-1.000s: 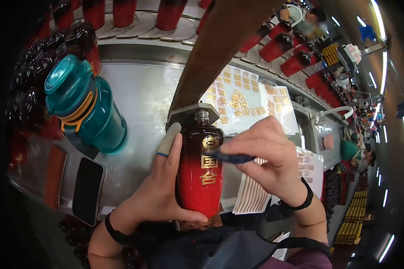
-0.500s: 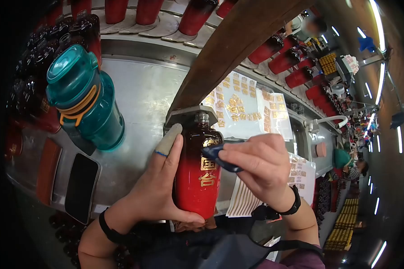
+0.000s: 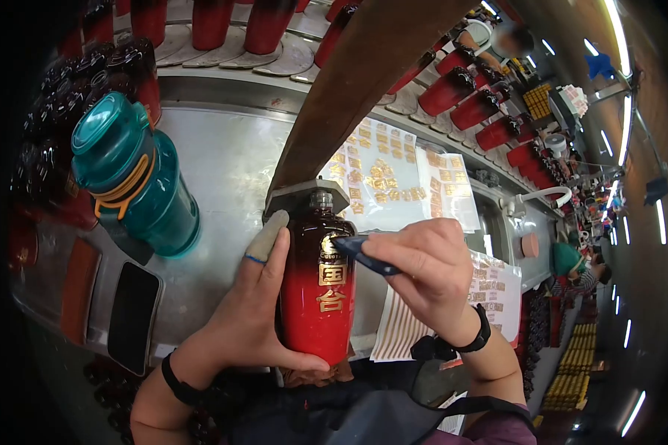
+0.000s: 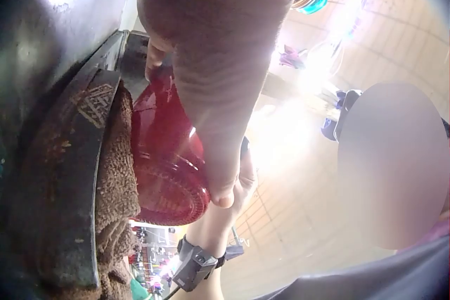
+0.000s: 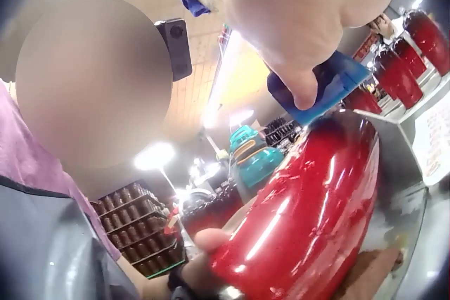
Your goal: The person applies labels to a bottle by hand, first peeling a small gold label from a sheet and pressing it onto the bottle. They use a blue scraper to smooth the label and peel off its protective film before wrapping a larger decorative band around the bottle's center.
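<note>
Fingers of left hand (image 3: 249,311): were curled round red bottle (image 3: 315,311), thumb at its base.
Fingers of right hand (image 3: 423,271): pinched blue scraper (image 3: 360,252) against bottle's shoulder.
Bottle's place: stood upright on brown cloth (image 4: 116,173) at bench (image 3: 230,163) edge.
Handling: probably heavy, glossy-slick, breakable; mid-body grip suited.

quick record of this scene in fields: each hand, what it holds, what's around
left: left hand grips the red bottle from the side, thumb across its lower end
right: right hand pinches a blue scraper
scraper tip: on the gold emblem near the bottle's neck
bottle front: gold characters below the emblem
to the left: teal water bottle, phone
behind: sticker sheets, rows of bottles
</note>
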Demonstrator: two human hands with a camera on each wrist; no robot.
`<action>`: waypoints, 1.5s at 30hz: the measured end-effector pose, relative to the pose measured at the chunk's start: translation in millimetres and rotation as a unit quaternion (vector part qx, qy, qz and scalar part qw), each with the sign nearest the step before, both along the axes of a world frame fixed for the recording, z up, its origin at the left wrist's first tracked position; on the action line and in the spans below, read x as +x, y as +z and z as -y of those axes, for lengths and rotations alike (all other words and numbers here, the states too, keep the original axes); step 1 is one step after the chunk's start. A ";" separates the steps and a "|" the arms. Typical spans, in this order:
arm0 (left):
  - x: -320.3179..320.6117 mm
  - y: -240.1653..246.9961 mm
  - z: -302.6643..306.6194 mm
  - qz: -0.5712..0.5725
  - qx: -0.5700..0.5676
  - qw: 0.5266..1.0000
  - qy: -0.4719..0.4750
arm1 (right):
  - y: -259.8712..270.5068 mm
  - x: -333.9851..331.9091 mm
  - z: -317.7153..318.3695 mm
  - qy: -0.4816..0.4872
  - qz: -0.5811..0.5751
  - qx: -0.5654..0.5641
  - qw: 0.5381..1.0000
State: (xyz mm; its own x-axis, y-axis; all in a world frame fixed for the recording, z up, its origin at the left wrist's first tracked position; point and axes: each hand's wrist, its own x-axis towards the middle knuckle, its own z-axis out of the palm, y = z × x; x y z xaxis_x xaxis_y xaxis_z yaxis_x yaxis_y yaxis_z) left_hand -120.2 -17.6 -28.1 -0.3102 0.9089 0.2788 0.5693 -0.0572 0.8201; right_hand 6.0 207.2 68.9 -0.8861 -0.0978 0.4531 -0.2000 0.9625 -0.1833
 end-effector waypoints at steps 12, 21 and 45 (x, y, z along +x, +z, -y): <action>0.2 -0.1 -0.4 -0.017 -0.009 1.000 0.000 | -7.2 4.3 -2.6 -0.054 -0.005 -0.038 0.998; -2.0 1.2 -1.4 -0.035 -0.019 0.999 -0.005 | -26.4 9.5 -4.1 -0.177 0.023 -0.274 0.945; 9.3 22.6 -7.3 -0.137 0.033 0.979 0.145 | -27.6 7.6 -10.9 -0.128 0.178 -0.687 0.693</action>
State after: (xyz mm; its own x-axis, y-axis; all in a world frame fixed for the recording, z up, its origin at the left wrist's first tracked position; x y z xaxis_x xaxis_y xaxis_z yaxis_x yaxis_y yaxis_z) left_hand -111.0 -10.3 -5.6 -0.4587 0.7704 0.4429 0.7673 0.0920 0.6347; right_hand 13.6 218.2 41.3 -0.8742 0.3897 -0.2898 0.2392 -0.1738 -0.9553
